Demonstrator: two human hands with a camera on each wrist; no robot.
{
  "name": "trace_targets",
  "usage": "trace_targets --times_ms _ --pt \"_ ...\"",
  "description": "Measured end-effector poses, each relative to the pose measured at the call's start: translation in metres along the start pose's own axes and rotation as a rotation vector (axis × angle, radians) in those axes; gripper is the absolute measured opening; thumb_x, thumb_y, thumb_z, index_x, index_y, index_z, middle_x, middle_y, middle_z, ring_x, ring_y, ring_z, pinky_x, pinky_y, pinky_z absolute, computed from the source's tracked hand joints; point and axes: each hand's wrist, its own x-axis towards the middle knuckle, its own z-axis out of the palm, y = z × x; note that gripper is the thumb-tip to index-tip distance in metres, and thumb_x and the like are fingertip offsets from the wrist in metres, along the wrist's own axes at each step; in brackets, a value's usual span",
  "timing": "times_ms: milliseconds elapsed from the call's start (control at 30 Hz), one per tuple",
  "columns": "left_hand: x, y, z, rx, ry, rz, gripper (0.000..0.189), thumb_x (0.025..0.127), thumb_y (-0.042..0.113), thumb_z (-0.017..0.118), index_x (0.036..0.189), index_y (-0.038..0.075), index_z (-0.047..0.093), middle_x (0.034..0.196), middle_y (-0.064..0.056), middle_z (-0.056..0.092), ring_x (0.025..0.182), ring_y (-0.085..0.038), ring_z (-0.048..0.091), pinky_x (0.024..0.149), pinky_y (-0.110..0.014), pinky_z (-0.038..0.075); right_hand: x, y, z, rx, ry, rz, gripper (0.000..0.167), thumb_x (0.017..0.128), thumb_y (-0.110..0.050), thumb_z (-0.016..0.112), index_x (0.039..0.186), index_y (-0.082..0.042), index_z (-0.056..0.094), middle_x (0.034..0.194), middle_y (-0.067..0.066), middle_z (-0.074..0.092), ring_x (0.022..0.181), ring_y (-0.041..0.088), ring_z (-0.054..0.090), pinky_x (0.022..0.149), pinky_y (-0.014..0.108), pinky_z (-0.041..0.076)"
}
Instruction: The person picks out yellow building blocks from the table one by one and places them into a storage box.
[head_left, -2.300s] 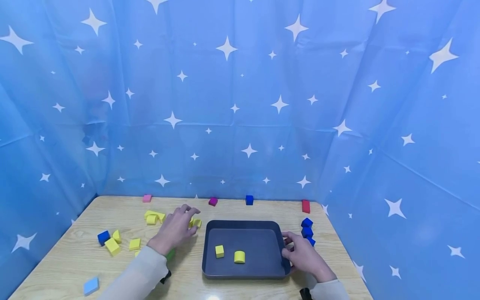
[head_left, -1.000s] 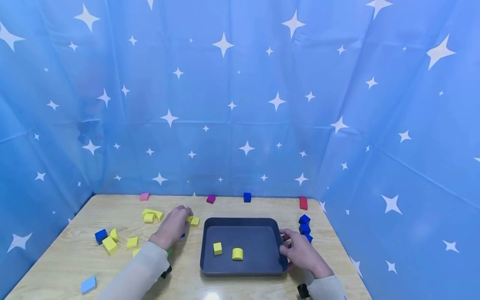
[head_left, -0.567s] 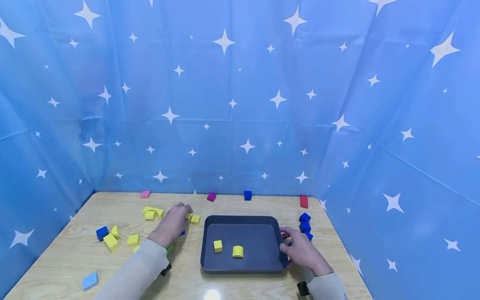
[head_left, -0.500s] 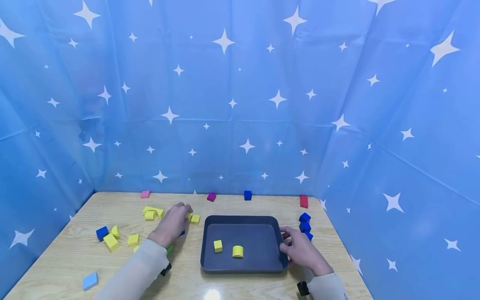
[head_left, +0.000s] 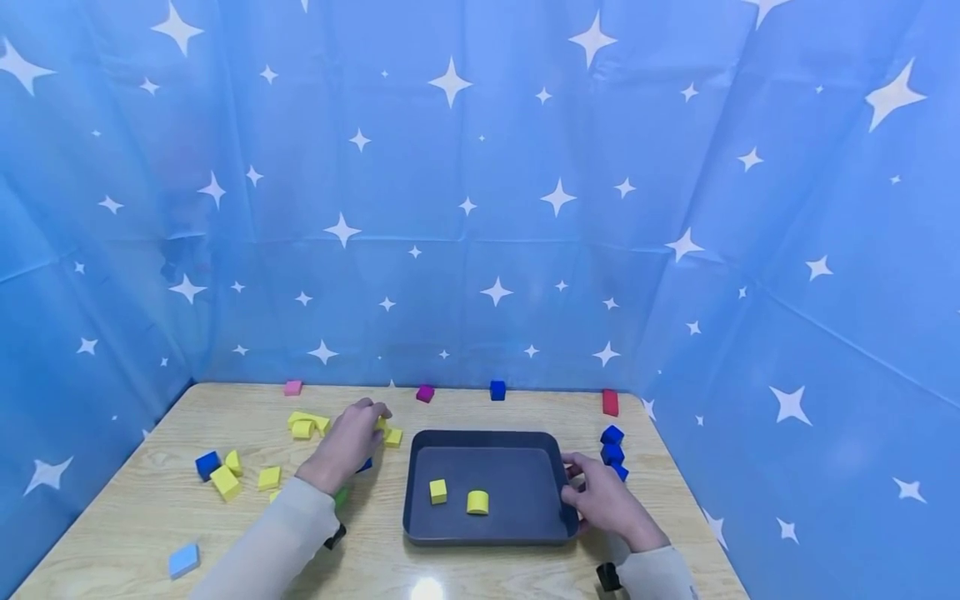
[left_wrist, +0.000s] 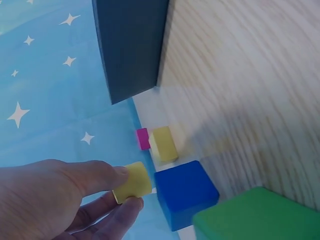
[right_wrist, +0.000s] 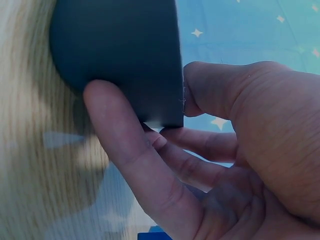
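My left hand [head_left: 347, 446] reaches over the blocks left of the tray. In the left wrist view its thumb and fingers pinch a small yellow block [left_wrist: 134, 182]. Close to that block are a blue block [left_wrist: 186, 192], a green block [left_wrist: 260, 217] and a second yellow block [left_wrist: 163, 144]. My right hand [head_left: 609, 502] holds the right wall of the dark grey tray [head_left: 521, 483], thumb on one side and fingers on the other. Inside the tray lie a yellow cube [head_left: 438, 492] and a yellow round-topped block [head_left: 477, 502].
More yellow blocks [head_left: 269, 477] and a blue cube [head_left: 207, 466] lie on the left of the table [head_left: 127, 525]. A light blue block [head_left: 183, 561] is near the front. Blue cubes [head_left: 612, 454] line up beyond my right hand. Pink, purple, blue and red blocks sit along the back edge.
My left hand's fingers, spread over the yellow blocks at first, have come down and taken hold of one; the hand has since shifted very slightly. My right hand and the tray stay put.
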Motion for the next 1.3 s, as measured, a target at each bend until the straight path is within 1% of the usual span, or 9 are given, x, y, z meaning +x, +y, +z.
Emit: trace_targets --times_ms 67,267,367,500,733,833,967,1200,1300 --pt "0.0 0.002 -0.001 -0.009 0.007 0.005 0.025 0.103 -0.006 0.081 0.128 0.0 0.082 0.113 -0.016 0.078 0.093 -0.022 0.075 0.083 -0.04 0.071 0.0 0.001 0.0 0.004 -0.002 0.003 0.059 0.106 -0.002 0.075 0.163 0.0 0.062 0.136 0.02 0.077 0.098 0.024 0.077 0.056 0.043 0.069" --pt "0.0 0.01 -0.003 -0.016 0.027 0.018 0.026 0.103 -0.006 0.082 0.128 0.001 0.082 0.114 -0.016 0.078 0.096 -0.023 0.076 0.086 -0.04 0.071 0.001 0.004 0.0 0.012 -0.003 -0.002 0.058 0.106 -0.002 0.075 0.162 0.0 0.062 0.135 0.02 0.077 0.097 0.024 0.076 0.056 0.044 0.069" --pt "0.001 0.015 -0.005 -0.036 0.038 0.034 0.027 0.102 -0.007 0.081 0.128 0.001 0.082 0.113 -0.016 0.078 0.095 -0.023 0.076 0.086 -0.04 0.071 0.0 0.004 0.001 0.016 -0.004 -0.003 0.058 0.106 -0.002 0.074 0.163 0.0 0.062 0.135 0.02 0.077 0.097 0.023 0.076 0.056 0.044 0.069" --pt "0.001 0.023 -0.007 -0.057 0.054 0.061 0.026 0.1 -0.008 0.083 0.125 0.0 0.082 0.112 -0.016 0.078 0.095 -0.024 0.077 0.087 -0.041 0.072 -0.001 0.004 0.002 0.022 -0.009 0.0 0.058 0.106 -0.002 0.074 0.163 0.0 0.062 0.135 0.02 0.076 0.097 0.023 0.076 0.057 0.044 0.069" --pt "0.002 0.037 -0.007 -0.045 0.067 0.132 0.027 0.099 -0.007 0.085 0.125 0.0 0.082 0.11 -0.015 0.077 0.094 -0.023 0.076 0.085 -0.04 0.071 -0.002 0.004 0.001 0.014 -0.002 0.002 0.058 0.106 -0.002 0.074 0.162 -0.001 0.062 0.134 0.019 0.077 0.097 0.023 0.076 0.057 0.043 0.069" --pt "0.002 0.043 -0.006 -0.047 0.07 0.15 0.027 0.099 -0.006 0.086 0.125 0.0 0.082 0.11 -0.014 0.078 0.094 -0.022 0.076 0.086 -0.04 0.072 -0.002 0.004 0.002 0.01 -0.003 -0.003 0.058 0.106 -0.001 0.074 0.162 0.0 0.062 0.133 0.019 0.076 0.098 0.024 0.076 0.056 0.043 0.069" --pt "0.0 0.048 -0.005 -0.053 0.063 0.156 0.028 0.099 -0.004 0.088 0.126 0.002 0.083 0.113 -0.012 0.079 0.096 -0.02 0.077 0.087 -0.039 0.072 -0.001 0.004 0.002 0.014 -0.006 -0.015 0.059 0.105 -0.001 0.075 0.162 0.0 0.062 0.133 0.02 0.076 0.098 0.024 0.076 0.056 0.044 0.069" --pt "-0.002 0.056 0.001 -0.064 0.056 0.2 0.028 0.097 -0.006 0.089 0.123 0.002 0.083 0.113 -0.013 0.08 0.096 -0.021 0.078 0.087 -0.039 0.072 -0.001 0.004 0.001 0.002 0.0 -0.013 0.059 0.105 -0.001 0.075 0.162 0.0 0.062 0.133 0.019 0.077 0.099 0.024 0.076 0.056 0.043 0.069" --pt "-0.001 0.059 0.003 -0.065 0.039 0.203 0.029 0.097 -0.006 0.089 0.124 0.003 0.083 0.115 -0.012 0.08 0.099 -0.022 0.079 0.091 -0.04 0.073 -0.001 0.004 0.0 0.003 -0.002 -0.015 0.059 0.105 -0.001 0.075 0.163 0.0 0.062 0.134 0.019 0.077 0.1 0.024 0.077 0.056 0.043 0.069"
